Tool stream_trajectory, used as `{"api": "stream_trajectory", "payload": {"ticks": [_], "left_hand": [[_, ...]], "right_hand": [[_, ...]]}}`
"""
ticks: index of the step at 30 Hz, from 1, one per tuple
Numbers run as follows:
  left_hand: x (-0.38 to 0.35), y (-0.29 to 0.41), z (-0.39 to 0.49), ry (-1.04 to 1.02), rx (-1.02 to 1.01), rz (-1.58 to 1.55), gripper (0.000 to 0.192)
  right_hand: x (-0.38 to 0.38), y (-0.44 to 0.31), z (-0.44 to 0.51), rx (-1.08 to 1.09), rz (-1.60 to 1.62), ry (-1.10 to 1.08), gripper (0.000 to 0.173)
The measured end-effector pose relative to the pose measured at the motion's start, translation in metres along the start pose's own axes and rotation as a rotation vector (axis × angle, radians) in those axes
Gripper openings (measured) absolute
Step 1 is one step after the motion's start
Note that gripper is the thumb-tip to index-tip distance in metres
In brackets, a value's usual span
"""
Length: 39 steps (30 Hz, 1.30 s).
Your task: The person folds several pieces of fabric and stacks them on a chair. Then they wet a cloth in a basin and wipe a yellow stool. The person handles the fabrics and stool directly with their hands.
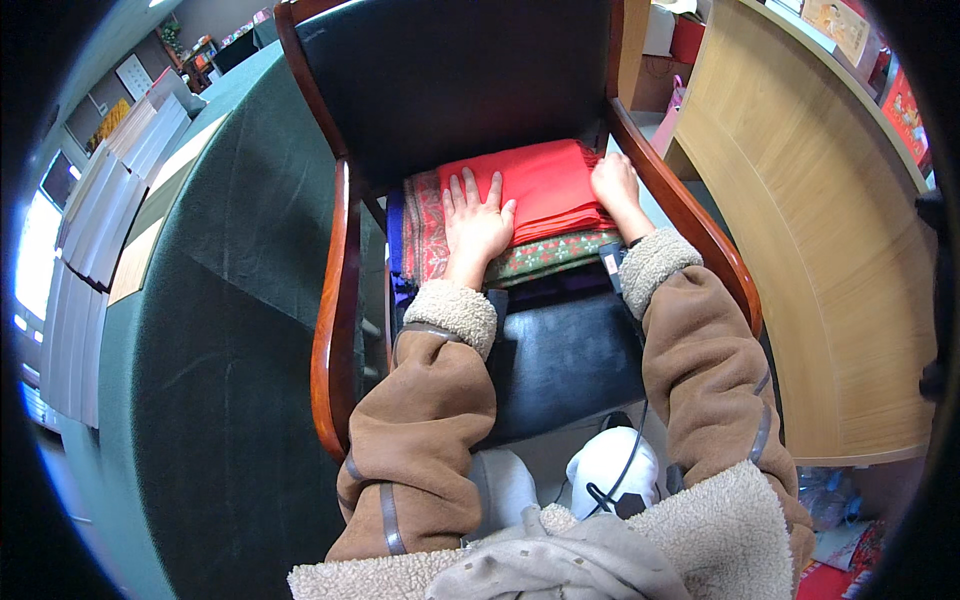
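Note:
A folded red fringed cloth [544, 176] tops a stack of folded textiles on the black seat [574, 352] of a wooden armchair. Palm down, my left hand [480, 223] lies on its left part with fingers spread. My right hand [616, 187] is curled against the fringed right edge; its fingertips are hidden, so I cannot tell whether it grips the fringe. Under the red cloth are a green patterned cloth [551, 256] and a red-and-brown patterned cloth [421, 221]. A blue-purple cloth [396, 240] shows at the stack's left side.
Polished wooden armrests rise left [335, 322] and right [694, 217] of the stack. A green-covered table [225, 315] bearing stacked papers [97, 247] stands at left. At right is a curved wooden desk [795, 225]. A black cable [637, 439] hangs by my right sleeve.

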<state>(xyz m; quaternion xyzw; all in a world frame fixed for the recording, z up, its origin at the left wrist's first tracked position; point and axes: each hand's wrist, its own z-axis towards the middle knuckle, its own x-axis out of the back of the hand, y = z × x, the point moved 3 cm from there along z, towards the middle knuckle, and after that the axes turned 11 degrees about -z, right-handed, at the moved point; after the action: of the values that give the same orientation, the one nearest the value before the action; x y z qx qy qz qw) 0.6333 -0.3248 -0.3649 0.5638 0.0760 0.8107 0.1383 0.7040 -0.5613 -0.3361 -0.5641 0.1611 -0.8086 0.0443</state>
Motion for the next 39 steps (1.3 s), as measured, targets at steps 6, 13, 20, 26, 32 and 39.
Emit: {"api": "stream_trajectory", "payload": {"ticks": [6,13,20,26,32,39], "left_hand": [[0.001,0.001,0.0,0.007,-0.004,0.012,0.061],[0.004,0.002,0.0,-0.042,0.008,0.001,0.061],[0.003,0.001,0.0,-0.057,0.016,0.003,0.061],[0.003,0.001,-0.001,-0.037,0.006,0.004,0.061],[0.004,0.0,0.0,-0.05,0.002,-0.012,0.061],[0.002,-0.001,0.0,-0.053,-0.005,-0.008,0.06]], "right_hand": [[0.003,-0.083,-0.042,0.661,-0.086,0.173,0.053],[0.001,-0.05,-0.031,0.232,-0.225,-0.21,0.072],[0.001,0.016,-0.008,-0.232,-0.039,-0.352,0.065],[0.016,-0.024,-0.033,0.15,-0.088,-0.063,0.061],[0.0,-0.041,-0.095,0.495,-0.318,-0.048,0.062],[0.017,0.022,-0.079,-0.06,-0.366,-0.161,0.062]]}}
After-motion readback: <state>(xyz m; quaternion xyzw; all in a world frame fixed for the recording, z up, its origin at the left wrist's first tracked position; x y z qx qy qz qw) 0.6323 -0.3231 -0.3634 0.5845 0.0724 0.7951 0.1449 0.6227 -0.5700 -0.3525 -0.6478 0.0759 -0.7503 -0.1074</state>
